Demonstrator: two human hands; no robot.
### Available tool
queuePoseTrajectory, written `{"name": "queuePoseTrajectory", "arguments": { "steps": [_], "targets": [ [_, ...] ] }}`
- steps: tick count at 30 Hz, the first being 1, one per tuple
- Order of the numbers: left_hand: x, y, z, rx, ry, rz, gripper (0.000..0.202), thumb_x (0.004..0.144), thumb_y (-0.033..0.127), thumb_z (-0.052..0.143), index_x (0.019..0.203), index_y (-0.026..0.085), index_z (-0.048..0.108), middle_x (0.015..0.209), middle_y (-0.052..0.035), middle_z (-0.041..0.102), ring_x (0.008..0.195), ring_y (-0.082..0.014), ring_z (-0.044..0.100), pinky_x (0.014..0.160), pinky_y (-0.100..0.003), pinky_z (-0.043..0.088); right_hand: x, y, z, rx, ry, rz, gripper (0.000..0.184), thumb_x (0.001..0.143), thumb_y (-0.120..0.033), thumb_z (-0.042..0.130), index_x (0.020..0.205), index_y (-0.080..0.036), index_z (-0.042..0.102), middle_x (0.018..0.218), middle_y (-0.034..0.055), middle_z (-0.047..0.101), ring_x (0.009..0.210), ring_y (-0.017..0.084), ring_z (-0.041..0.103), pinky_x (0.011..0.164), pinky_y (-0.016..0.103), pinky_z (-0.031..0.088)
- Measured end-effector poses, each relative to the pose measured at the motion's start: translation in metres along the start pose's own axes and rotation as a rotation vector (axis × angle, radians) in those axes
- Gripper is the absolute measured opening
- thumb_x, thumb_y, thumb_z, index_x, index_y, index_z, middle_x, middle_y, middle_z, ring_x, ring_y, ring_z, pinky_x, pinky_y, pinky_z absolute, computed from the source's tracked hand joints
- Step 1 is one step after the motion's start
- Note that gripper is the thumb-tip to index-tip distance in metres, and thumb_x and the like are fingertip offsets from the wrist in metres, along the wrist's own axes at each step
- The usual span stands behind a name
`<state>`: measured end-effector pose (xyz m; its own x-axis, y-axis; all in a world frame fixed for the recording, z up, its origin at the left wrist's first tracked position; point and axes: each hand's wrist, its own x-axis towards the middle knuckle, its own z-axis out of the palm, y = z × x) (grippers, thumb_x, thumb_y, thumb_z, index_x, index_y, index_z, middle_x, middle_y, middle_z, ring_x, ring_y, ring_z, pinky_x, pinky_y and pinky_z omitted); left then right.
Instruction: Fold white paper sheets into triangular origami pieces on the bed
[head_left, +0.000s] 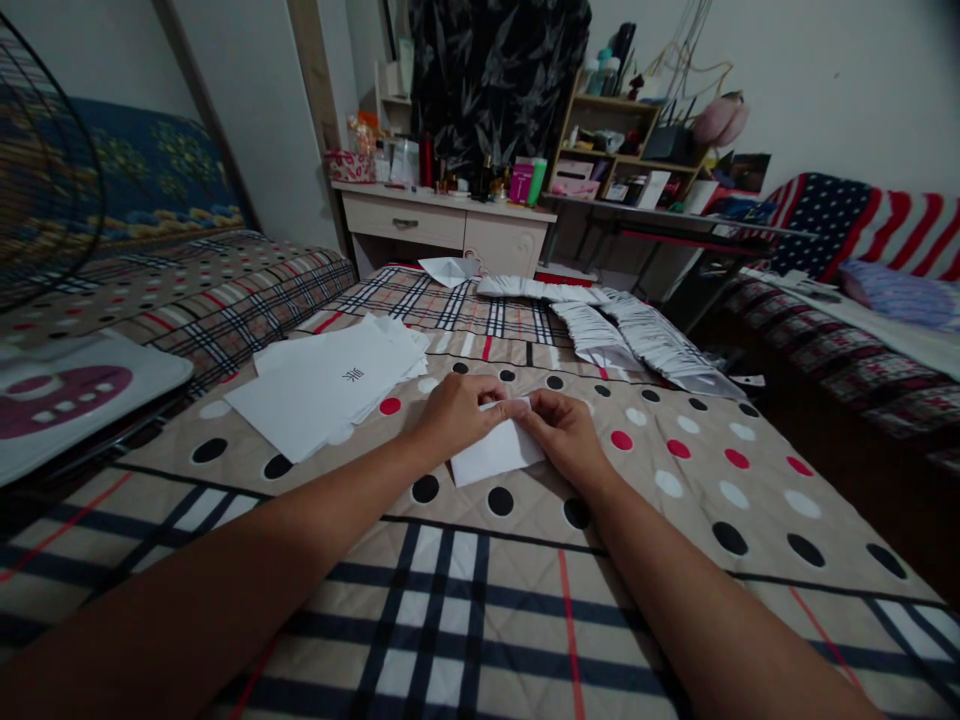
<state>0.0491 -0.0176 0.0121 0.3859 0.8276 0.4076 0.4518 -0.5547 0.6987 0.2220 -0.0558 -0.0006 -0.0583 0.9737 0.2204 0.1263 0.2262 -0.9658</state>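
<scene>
A small white sheet of paper (495, 455), seemingly folded, lies on the dotted bedspread between my hands. My left hand (461, 410) pinches its far edge, with the thumb stretched across the top. On the other side, my right hand (562, 425) has its fingers closed on the far right edge, the two hands nearly touching. My fingers partly hide the paper's upper side. To the left is a loose stack of white paper sheets (330, 375), the top one bearing a small dark mark.
Rows of folded white papers (645, 335) stand packed at the far right of the bed. Another folded paper (448, 270) lies at the far edge. A dresser (435, 215) stands beyond, a fan (45, 170) at left, and a white folding table (82, 390) beside the bed.
</scene>
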Motion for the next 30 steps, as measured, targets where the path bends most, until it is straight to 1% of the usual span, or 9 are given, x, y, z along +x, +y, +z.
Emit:
{"name": "queuePoseTrajectory", "arguments": {
  "steps": [7, 11, 15, 18, 20, 22, 25, 27, 30],
  "targets": [
    [0.001, -0.001, -0.001, 0.179, -0.030, 0.062, 0.051, 0.089, 0.053, 0.048, 0.054, 0.017, 0.054, 0.050, 0.0023, 0.044, 0.053, -0.0111, 0.041, 0.054, -0.026, 0.024, -0.003, -0.005, 0.009, -0.113, 0.087, -0.091, 0.031, 0.082, -0.043, 0.061, 0.064, -0.019, 0.054, 0.058, -0.0030, 0.046, 0.055, 0.010, 0.040, 0.047, 0.023, 0.028],
    [0.005, -0.014, -0.010, 0.143, -0.038, 0.050, 0.051, 0.089, 0.049, 0.047, 0.050, 0.017, 0.050, 0.048, 0.0032, 0.039, 0.050, -0.0102, 0.037, 0.052, -0.025, 0.023, 0.005, 0.003, -0.011, -0.094, 0.209, -0.069, 0.030, 0.079, -0.040, 0.062, 0.060, -0.019, 0.051, 0.055, -0.0041, 0.043, 0.052, 0.010, 0.037, 0.046, 0.023, 0.026],
    [0.011, -0.036, -0.027, 0.107, 0.174, -0.051, 0.048, 0.087, 0.039, 0.051, 0.046, 0.017, 0.041, 0.047, 0.0046, 0.029, 0.049, -0.0090, 0.032, 0.052, -0.024, 0.022, 0.014, 0.012, -0.045, 0.049, 0.543, 0.009, 0.024, 0.072, -0.041, 0.066, 0.065, -0.020, 0.056, 0.056, -0.0030, 0.050, 0.048, 0.010, 0.039, 0.042, 0.023, 0.028],
    [0.013, -0.043, -0.032, 0.125, 0.341, -0.069, 0.048, 0.088, 0.039, 0.051, 0.047, 0.017, 0.041, 0.047, 0.0049, 0.028, 0.049, -0.0089, 0.032, 0.052, -0.025, 0.024, 0.016, 0.015, -0.052, 0.074, 0.596, 0.050, 0.023, 0.071, -0.041, 0.066, 0.068, -0.018, 0.060, 0.058, -0.0008, 0.054, 0.049, 0.011, 0.042, 0.040, 0.022, 0.029],
    [0.012, -0.039, -0.030, 0.101, 0.327, 0.026, 0.037, 0.089, 0.040, 0.053, 0.060, 0.016, 0.055, 0.054, 0.0037, 0.043, 0.054, -0.0099, 0.042, 0.054, -0.024, 0.032, 0.016, 0.015, -0.047, 0.076, 0.557, 0.068, 0.023, 0.072, -0.040, 0.066, 0.069, -0.018, 0.062, 0.058, -0.0009, 0.055, 0.048, 0.010, 0.043, 0.040, 0.022, 0.030],
    [0.010, -0.030, -0.025, 0.075, 0.265, 0.179, 0.026, 0.084, 0.042, 0.061, 0.090, 0.017, 0.064, 0.080, -0.0020, 0.062, 0.072, -0.0137, 0.057, 0.065, -0.025, 0.043, 0.015, 0.014, -0.039, 0.094, 0.521, 0.079, 0.021, 0.071, -0.037, 0.066, 0.076, -0.017, 0.065, 0.062, -0.0008, 0.058, 0.049, 0.010, 0.046, 0.041, 0.021, 0.032],
    [0.006, -0.019, -0.020, 0.133, 0.159, 0.414, 0.057, 0.070, 0.048, 0.076, 0.118, 0.022, 0.060, 0.123, -0.0112, 0.058, 0.113, -0.0239, 0.054, 0.093, -0.038, 0.046, 0.013, 0.010, -0.030, 0.106, 0.496, 0.080, 0.030, 0.070, -0.033, 0.066, 0.096, -0.018, 0.066, 0.070, -0.0001, 0.062, 0.053, 0.011, 0.051, 0.042, 0.021, 0.037],
    [0.005, -0.015, -0.018, 0.183, 0.089, 0.511, 0.057, 0.068, 0.047, 0.078, 0.119, 0.025, 0.062, 0.131, -0.0118, 0.055, 0.122, -0.0264, 0.050, 0.102, -0.045, 0.040, 0.011, 0.007, -0.026, 0.091, 0.465, 0.085, 0.035, 0.071, -0.033, 0.065, 0.102, -0.018, 0.065, 0.070, -0.0002, 0.062, 0.052, 0.012, 0.052, 0.042, 0.021, 0.037],
    [0.004, -0.016, -0.015, 0.209, 0.039, 0.574, 0.028, 0.079, 0.037, 0.071, 0.104, 0.025, 0.070, 0.124, -0.0091, 0.062, 0.115, -0.0237, 0.055, 0.099, -0.044, 0.043, 0.007, 0.003, -0.021, 0.066, 0.379, 0.092, 0.033, 0.074, -0.036, 0.062, 0.100, -0.017, 0.064, 0.063, -0.0021, 0.060, 0.043, 0.010, 0.046, 0.037, 0.021, 0.032]
  ]
}}
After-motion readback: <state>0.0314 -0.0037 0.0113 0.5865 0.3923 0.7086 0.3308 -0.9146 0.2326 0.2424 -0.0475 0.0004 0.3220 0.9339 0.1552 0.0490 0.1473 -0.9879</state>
